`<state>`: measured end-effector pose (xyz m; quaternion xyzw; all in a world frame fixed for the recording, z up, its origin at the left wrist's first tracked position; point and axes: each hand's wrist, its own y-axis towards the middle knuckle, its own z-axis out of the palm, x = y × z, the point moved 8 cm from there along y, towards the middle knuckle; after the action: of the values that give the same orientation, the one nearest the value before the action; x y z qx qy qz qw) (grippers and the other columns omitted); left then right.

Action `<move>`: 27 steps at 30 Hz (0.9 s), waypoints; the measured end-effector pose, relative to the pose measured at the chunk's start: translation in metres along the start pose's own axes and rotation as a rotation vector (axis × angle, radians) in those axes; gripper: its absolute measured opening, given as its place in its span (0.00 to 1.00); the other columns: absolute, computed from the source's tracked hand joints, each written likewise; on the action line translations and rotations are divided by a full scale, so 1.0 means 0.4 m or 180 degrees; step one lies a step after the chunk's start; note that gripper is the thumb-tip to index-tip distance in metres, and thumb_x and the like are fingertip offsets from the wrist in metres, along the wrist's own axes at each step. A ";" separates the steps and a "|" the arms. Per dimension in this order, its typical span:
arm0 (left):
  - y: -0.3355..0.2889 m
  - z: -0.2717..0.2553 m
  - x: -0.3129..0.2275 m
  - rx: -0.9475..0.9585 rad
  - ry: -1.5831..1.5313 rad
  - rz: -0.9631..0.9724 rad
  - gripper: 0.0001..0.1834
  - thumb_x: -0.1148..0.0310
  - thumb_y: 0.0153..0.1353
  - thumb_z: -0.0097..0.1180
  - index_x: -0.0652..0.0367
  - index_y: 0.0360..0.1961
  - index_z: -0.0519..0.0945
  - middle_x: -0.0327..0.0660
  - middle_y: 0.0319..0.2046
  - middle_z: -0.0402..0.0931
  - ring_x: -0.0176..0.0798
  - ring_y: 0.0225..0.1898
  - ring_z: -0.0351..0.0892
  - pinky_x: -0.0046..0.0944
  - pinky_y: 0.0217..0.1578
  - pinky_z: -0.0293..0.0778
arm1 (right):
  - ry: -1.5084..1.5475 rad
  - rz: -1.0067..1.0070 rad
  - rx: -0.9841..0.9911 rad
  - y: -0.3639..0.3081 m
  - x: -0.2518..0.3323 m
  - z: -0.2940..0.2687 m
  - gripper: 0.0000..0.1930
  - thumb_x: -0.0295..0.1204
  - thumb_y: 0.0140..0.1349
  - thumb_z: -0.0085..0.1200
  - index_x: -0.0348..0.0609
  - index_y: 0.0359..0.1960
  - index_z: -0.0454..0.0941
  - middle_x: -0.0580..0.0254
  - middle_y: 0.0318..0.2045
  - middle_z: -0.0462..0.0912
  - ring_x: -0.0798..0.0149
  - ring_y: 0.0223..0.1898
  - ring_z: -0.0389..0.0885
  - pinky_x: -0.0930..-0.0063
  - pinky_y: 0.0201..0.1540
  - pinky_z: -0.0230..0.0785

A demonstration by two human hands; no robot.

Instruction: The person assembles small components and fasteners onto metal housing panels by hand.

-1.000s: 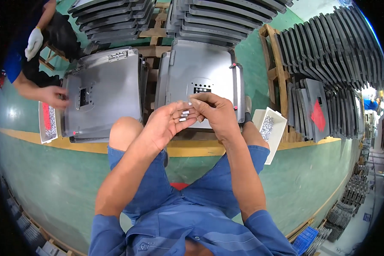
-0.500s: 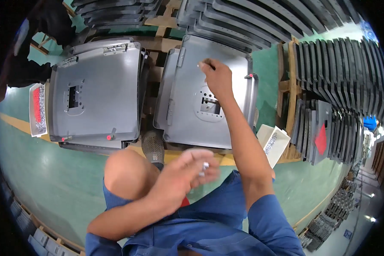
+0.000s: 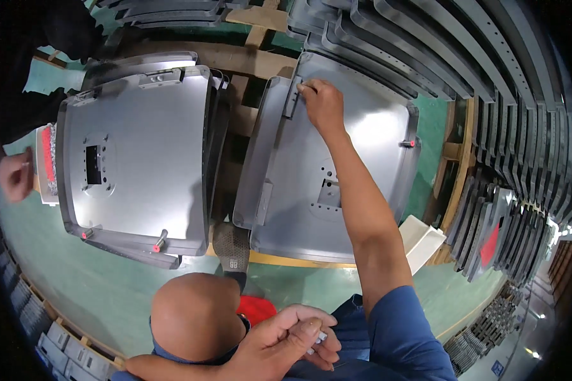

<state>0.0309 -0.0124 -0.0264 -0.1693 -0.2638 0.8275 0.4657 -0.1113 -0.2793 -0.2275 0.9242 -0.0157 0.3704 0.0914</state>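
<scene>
My right hand (image 3: 324, 106) reaches over the right grey sheet-metal panel (image 3: 292, 171). Its fingertips are pinched together at a narrow bracket (image 3: 291, 100) on the panel's upper left edge; whatever they hold is too small to make out. Close to my body, my left hand (image 3: 286, 346) is curled around several small silvery metal pieces (image 3: 318, 340), partly covered by the fingers. A cutout ringed by holes (image 3: 328, 190) shows beside my right forearm. A second bracket (image 3: 264, 203) sits lower on the same edge, and a red-tipped pin (image 3: 408, 143) stands at the right edge.
Another panel stack (image 3: 149, 140) lies left, with red-tipped pins (image 3: 160, 241) at its near edge. Beside it are a co-worker's hand (image 3: 14, 176) and a box of red pieces (image 3: 47, 159). A white box (image 3: 419, 242) stands right. Racked panels (image 3: 521, 146) line the right.
My right hand has moved up and slightly left to the bracket. My left hand has come lower, its fingers curled in. A co-worker's hand now shows clearly at the left; my view has shifted.
</scene>
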 end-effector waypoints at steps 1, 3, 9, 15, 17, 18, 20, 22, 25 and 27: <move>0.009 -0.004 0.001 0.0022 -0.0020 -0.0027 0.13 0.65 0.67 0.36 0.62 0.44 0.66 0.43 0.32 0.73 0.33 0.33 0.74 0.32 0.34 0.74 | 0.0015 0.0097 -0.0001 -0.009 -0.021 0.000 0.09 0.32 0.53 0.52 0.38 0.27 0.78 0.47 0.28 0.77 0.47 0.33 0.75 0.59 0.39 0.66; 0.025 -0.007 -0.007 0.0071 0.0126 0.0067 0.12 0.65 0.67 0.36 0.63 0.44 0.66 0.43 0.30 0.73 0.32 0.30 0.74 0.31 0.31 0.74 | -0.0074 0.0139 0.0021 -0.016 -0.048 -0.003 0.09 0.32 0.53 0.52 0.38 0.27 0.78 0.47 0.29 0.77 0.47 0.34 0.75 0.59 0.39 0.66; 0.013 -0.006 -0.006 0.0086 0.0162 0.0080 0.12 0.65 0.67 0.36 0.63 0.44 0.66 0.43 0.30 0.72 0.32 0.30 0.74 0.31 0.31 0.73 | -0.0082 0.0094 0.0021 -0.016 -0.028 0.010 0.09 0.31 0.53 0.52 0.38 0.28 0.78 0.48 0.29 0.77 0.47 0.34 0.75 0.59 0.39 0.66; -0.002 -0.006 -0.010 0.0039 0.0199 0.0148 0.12 0.65 0.67 0.36 0.62 0.43 0.66 0.43 0.31 0.72 0.33 0.30 0.74 0.31 0.31 0.73 | -0.0392 -0.0221 0.0072 -0.016 0.030 0.019 0.08 0.31 0.52 0.54 0.37 0.24 0.76 0.50 0.27 0.76 0.49 0.34 0.75 0.60 0.38 0.68; 0.000 -0.007 -0.010 0.0041 0.0192 0.0132 0.12 0.65 0.67 0.36 0.62 0.43 0.66 0.43 0.31 0.72 0.33 0.30 0.74 0.31 0.32 0.73 | -0.0611 -0.0499 0.0080 -0.022 0.040 0.021 0.08 0.30 0.51 0.54 0.37 0.23 0.76 0.50 0.26 0.76 0.50 0.34 0.75 0.60 0.38 0.68; 0.000 -0.007 -0.011 0.0028 0.0196 0.0132 0.12 0.65 0.67 0.37 0.62 0.43 0.66 0.43 0.31 0.72 0.33 0.30 0.74 0.31 0.32 0.74 | -0.0681 -0.0428 0.0061 -0.022 0.031 0.025 0.07 0.29 0.51 0.54 0.37 0.22 0.76 0.50 0.26 0.76 0.50 0.35 0.75 0.61 0.38 0.69; 0.002 -0.008 -0.005 0.0034 0.0172 0.0131 0.12 0.65 0.67 0.37 0.62 0.43 0.66 0.43 0.31 0.72 0.33 0.30 0.74 0.31 0.32 0.74 | -0.0770 -0.0351 0.0041 -0.021 0.014 0.026 0.07 0.28 0.51 0.54 0.37 0.22 0.75 0.50 0.26 0.76 0.51 0.35 0.75 0.61 0.38 0.69; 0.000 -0.004 -0.003 0.0043 0.0156 0.0136 0.12 0.65 0.67 0.37 0.63 0.43 0.67 0.43 0.31 0.72 0.33 0.30 0.74 0.31 0.32 0.74 | -0.0950 -0.0539 0.0031 -0.017 0.016 0.025 0.07 0.31 0.52 0.52 0.40 0.24 0.77 0.50 0.24 0.76 0.48 0.31 0.75 0.59 0.35 0.68; -0.008 -0.002 -0.011 0.0012 0.0084 0.0041 0.12 0.65 0.67 0.37 0.63 0.42 0.67 0.43 0.30 0.72 0.33 0.30 0.74 0.31 0.31 0.74 | -0.1200 -0.0665 0.0311 -0.003 0.021 0.027 0.09 0.34 0.52 0.55 0.40 0.25 0.76 0.52 0.20 0.75 0.52 0.24 0.76 0.61 0.28 0.68; -0.014 -0.032 0.006 -0.0142 0.1019 -0.0323 0.13 0.66 0.67 0.36 0.63 0.46 0.65 0.49 0.34 0.72 0.39 0.34 0.76 0.36 0.36 0.76 | -0.0420 0.0232 0.0414 -0.021 -0.025 -0.025 0.13 0.38 0.53 0.55 0.39 0.23 0.75 0.56 0.17 0.73 0.58 0.19 0.73 0.65 0.22 0.65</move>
<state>0.0401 -0.0044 -0.0333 -0.2957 -0.2128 0.7593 0.5391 -0.1245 -0.2696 -0.2287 0.9494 -0.0312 0.3120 0.0164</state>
